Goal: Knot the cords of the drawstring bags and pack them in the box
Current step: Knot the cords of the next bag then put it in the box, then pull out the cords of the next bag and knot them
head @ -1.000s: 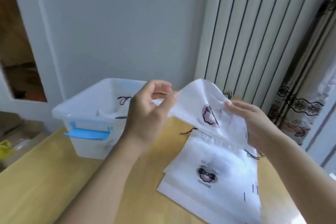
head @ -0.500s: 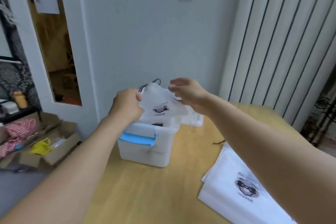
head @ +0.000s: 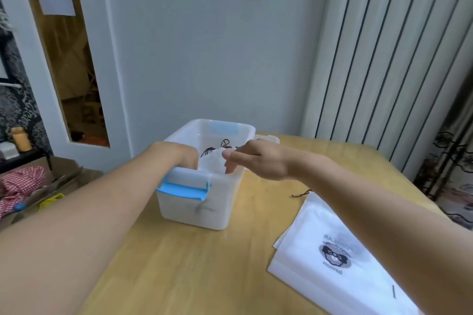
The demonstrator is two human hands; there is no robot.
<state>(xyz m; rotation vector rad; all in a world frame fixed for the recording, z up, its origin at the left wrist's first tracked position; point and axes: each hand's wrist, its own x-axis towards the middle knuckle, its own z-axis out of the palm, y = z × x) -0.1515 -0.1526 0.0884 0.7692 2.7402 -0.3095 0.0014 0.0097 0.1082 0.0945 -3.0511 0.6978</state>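
A clear plastic box [head: 195, 212] with blue latches stands on the wooden table [head: 194, 271]. Inside it lies a white drawstring bag [head: 213, 161] with dark cords [head: 217, 147] showing on top. My left hand [head: 183, 155] reaches down into the box at its near left; the fingers are hidden behind the rim. My right hand [head: 258, 161] hovers over the box's right edge, fingers pointing down at the bag and holding nothing. A stack of flat white drawstring bags [head: 322, 261] with a printed logo lies at the right.
A loose dark cord end [head: 302, 193] sticks out from the stack. A clear lid [head: 271, 138] lies behind the box. Off the table's left edge sits an open cardboard box [head: 55, 184] with red checked cloth. Wall and striped panel stand behind.
Both hands carried one bag from above the stack leftward to the box and lowered it inside. My right hand has let go of it.
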